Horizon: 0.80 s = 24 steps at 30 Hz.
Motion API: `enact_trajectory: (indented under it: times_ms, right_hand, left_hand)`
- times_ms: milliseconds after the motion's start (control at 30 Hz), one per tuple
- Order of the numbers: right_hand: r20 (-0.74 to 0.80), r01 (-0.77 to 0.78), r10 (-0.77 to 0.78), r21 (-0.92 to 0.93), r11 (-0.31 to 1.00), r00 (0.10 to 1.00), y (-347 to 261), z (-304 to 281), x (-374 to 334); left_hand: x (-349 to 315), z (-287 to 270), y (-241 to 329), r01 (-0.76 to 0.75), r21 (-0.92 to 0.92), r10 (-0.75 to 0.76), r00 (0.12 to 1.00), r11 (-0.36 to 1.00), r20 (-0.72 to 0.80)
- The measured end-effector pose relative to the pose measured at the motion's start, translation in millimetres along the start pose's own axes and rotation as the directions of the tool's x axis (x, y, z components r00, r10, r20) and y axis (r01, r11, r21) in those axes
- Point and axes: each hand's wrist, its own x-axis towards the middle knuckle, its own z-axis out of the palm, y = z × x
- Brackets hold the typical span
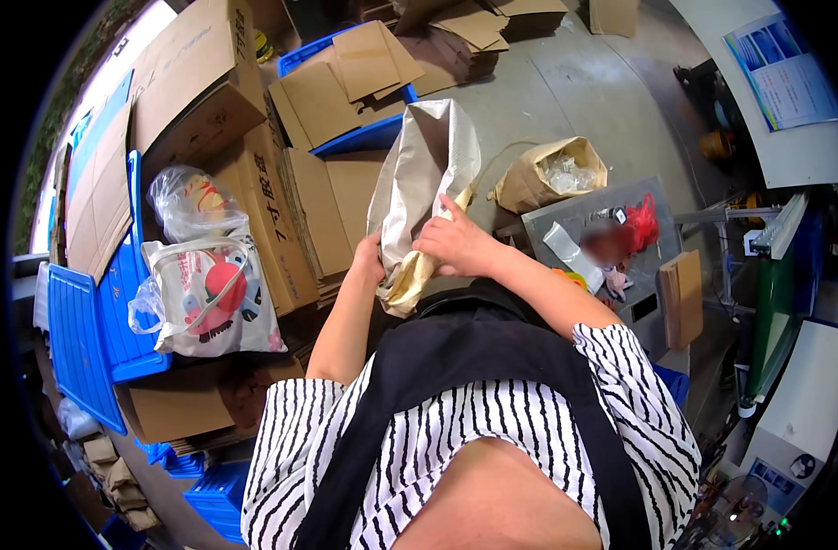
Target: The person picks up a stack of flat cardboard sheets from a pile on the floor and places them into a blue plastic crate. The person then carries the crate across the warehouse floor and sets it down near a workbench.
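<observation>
Grey floor (529, 105), cardboard flats (378, 60) at 11 o'clock. My left hand (369, 260) and right hand (457, 242) pinch the white sack (403, 197) (mouth already open, near rim not yet straight).

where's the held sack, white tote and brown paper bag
held sack (403, 197), head view: its pale side wall
white tote (215, 298), head view: its printed front
brown paper bag (531, 179), head view: its outer side

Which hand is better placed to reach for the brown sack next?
Probably the right hand: it is nearer the brown sack. The left hand sits farther left; both hold the white sack.
</observation>
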Motion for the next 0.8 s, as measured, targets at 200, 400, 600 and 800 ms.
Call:
enact_trajectory:
  times_ms: [200, 400, 600, 800]
  right_hand:
    - [-0.165, -0.059, 0.054, -0.027, 0.998, 0.985, 46.3, 15.1, -52.2]
    - [-0.229, -0.267, 0.216, -0.218, 0.939, 0.949, 75.8, 23.6, -97.3]
    - [-0.201, -0.262, 0.217, -0.229, 0.938, 0.955, 81.7, 17.4, -105.9]
    - [-0.5, -0.61, 0.549, 0.051, 0.791, 0.67, 73.2, 38.4, -123.7]
  left_hand:
    - [7.5, -21.8, 26.9, 0.016, -0.31, 0.006, 0.998, 0.951, 0.07]
    - [8.5, -22.3, 41.4, -0.076, -0.385, 0.058, 0.997, 0.92, -0.059]
    - [1.7, -31.6, 38.8, -0.09, -0.474, 0.051, 0.994, 0.876, -0.095]
    - [-7.1, -7.7, -4.0, -0.029, -0.45, -0.008, 0.997, 0.893, -0.079]
